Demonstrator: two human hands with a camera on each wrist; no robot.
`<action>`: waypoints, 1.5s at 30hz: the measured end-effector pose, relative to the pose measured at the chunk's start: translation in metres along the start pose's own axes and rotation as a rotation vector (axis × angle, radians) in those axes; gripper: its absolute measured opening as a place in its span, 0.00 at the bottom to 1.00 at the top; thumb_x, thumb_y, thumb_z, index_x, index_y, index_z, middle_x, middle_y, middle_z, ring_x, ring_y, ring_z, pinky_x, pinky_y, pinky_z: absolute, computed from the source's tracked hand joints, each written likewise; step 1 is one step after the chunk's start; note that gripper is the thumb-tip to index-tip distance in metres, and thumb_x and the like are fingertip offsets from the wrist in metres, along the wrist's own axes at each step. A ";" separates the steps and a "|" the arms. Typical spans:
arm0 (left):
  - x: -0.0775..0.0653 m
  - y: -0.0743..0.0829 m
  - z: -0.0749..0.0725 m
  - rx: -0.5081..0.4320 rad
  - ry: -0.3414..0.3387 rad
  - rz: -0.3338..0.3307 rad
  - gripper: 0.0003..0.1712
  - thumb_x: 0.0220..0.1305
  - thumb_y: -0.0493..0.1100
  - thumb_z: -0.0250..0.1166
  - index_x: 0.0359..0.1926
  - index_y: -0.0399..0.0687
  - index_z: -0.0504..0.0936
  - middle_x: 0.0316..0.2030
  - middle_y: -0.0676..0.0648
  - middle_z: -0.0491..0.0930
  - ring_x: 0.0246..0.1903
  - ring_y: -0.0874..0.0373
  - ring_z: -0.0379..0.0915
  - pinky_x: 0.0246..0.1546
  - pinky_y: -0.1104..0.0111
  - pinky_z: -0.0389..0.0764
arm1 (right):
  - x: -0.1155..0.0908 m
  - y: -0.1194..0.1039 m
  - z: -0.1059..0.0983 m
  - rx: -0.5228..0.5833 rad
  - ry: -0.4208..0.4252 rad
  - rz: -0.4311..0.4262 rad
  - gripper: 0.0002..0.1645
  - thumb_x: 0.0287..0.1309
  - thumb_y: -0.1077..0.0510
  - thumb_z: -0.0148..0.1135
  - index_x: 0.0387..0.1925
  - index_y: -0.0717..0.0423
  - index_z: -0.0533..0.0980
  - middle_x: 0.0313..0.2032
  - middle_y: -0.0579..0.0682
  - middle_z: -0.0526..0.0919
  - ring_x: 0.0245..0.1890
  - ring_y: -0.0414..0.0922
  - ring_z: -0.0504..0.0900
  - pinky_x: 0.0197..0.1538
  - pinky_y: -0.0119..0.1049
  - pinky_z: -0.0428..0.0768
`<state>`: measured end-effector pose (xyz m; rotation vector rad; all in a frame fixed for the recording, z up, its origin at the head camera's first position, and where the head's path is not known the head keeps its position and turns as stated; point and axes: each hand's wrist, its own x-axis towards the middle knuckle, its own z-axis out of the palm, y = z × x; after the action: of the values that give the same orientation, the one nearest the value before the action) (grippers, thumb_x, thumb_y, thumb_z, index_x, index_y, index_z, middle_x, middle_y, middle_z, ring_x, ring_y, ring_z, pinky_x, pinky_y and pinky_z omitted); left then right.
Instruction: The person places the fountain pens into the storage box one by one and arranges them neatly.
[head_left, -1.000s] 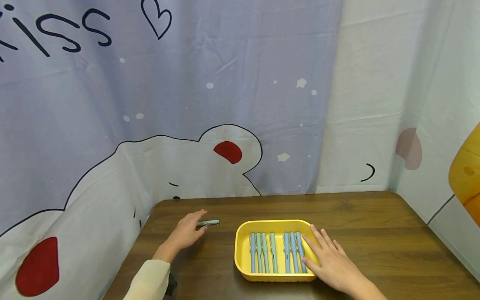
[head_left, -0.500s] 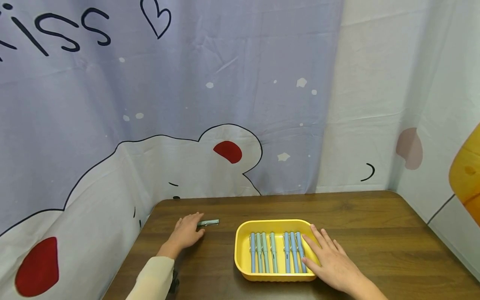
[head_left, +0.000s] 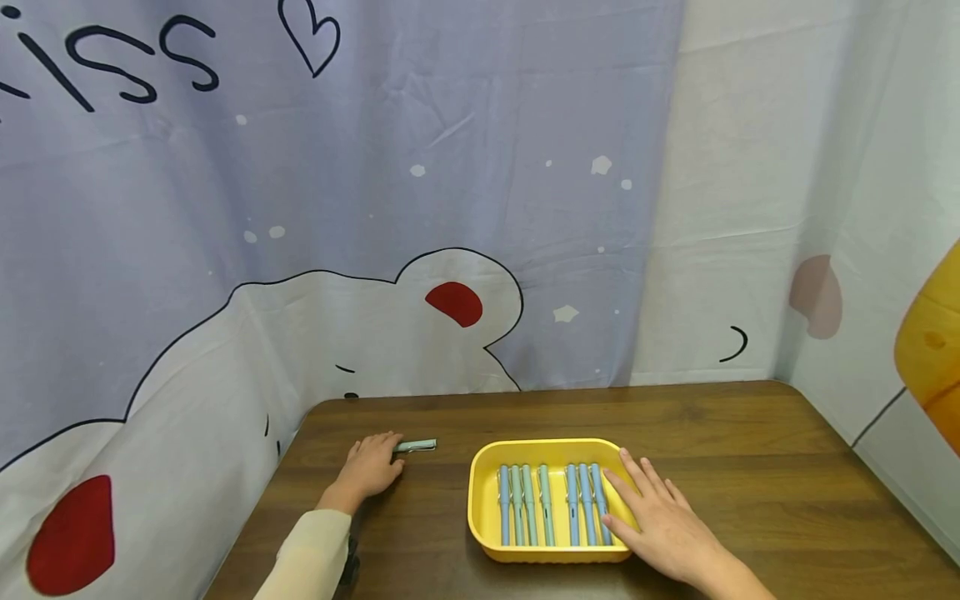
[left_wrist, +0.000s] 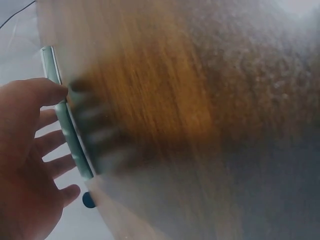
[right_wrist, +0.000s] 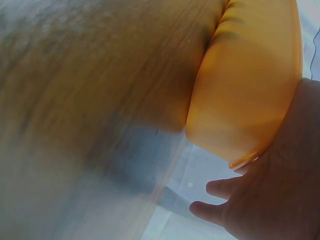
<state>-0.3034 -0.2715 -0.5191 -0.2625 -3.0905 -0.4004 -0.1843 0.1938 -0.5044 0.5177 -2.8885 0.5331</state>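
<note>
A pale green capped pen (head_left: 416, 446) lies on the table left of the yellow tray (head_left: 480, 533). My left hand (head_left: 367, 468) is over its left end, fingers loosely bent. From the head, a gap shows between thumb and pen; in the left wrist view the thumb overlaps the pen (left_wrist: 75, 142) and the fingertips reach its far side. Inside the tray, blue pens (head_left: 505, 504) and green pens (head_left: 546, 504) lie side by side, clips showing. My right hand (head_left: 663, 521) rests spread on the tray's right rim, its fingers straight and holding nothing.
The brown wooden table (head_left: 750, 467) extends behind the tray and to its right. A printed curtain (head_left: 375, 192) hangs along the table's back edge and sides. The left sleeve (head_left: 311, 554) is cream, with a dark band at the wrist.
My left hand has shifted slightly left and lower, its fingers settling over the pen's left end. The pen, the tray and my right hand have stayed in place.
</note>
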 end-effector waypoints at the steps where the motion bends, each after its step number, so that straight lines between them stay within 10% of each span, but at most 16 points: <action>1: 0.000 -0.001 0.001 0.003 -0.001 -0.002 0.28 0.70 0.43 0.63 0.68 0.40 0.73 0.68 0.34 0.70 0.69 0.33 0.61 0.68 0.33 0.55 | 0.000 0.000 0.000 0.001 0.001 -0.001 0.39 0.69 0.34 0.56 0.74 0.48 0.68 0.79 0.55 0.53 0.74 0.66 0.58 0.66 0.73 0.61; 29: -0.001 -0.001 0.001 0.100 0.109 0.046 0.15 0.65 0.29 0.64 0.52 0.38 0.84 0.40 0.44 0.79 0.46 0.44 0.76 0.47 0.51 0.81 | 0.000 -0.002 -0.001 0.011 -0.011 0.007 0.40 0.69 0.34 0.56 0.74 0.48 0.68 0.79 0.55 0.52 0.74 0.66 0.58 0.66 0.72 0.62; 38: -0.001 0.009 -0.011 -0.069 0.135 -0.027 0.17 0.64 0.32 0.59 0.54 0.31 0.80 0.41 0.41 0.82 0.39 0.47 0.81 0.39 0.52 0.83 | 0.000 0.000 0.000 0.010 -0.017 0.007 0.40 0.69 0.33 0.55 0.74 0.48 0.67 0.79 0.55 0.51 0.74 0.66 0.57 0.66 0.71 0.63; 45: -0.002 0.026 -0.021 -0.370 0.118 -0.094 0.21 0.60 0.33 0.63 0.55 0.31 0.78 0.34 0.49 0.77 0.32 0.58 0.73 0.34 0.65 0.77 | 0.000 0.000 0.000 0.011 -0.016 0.011 0.40 0.69 0.33 0.55 0.74 0.48 0.66 0.79 0.55 0.51 0.74 0.66 0.58 0.66 0.71 0.63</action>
<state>-0.2971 -0.2524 -0.4925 -0.0909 -2.9004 -0.9558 -0.1840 0.1939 -0.5045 0.5103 -2.9065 0.5491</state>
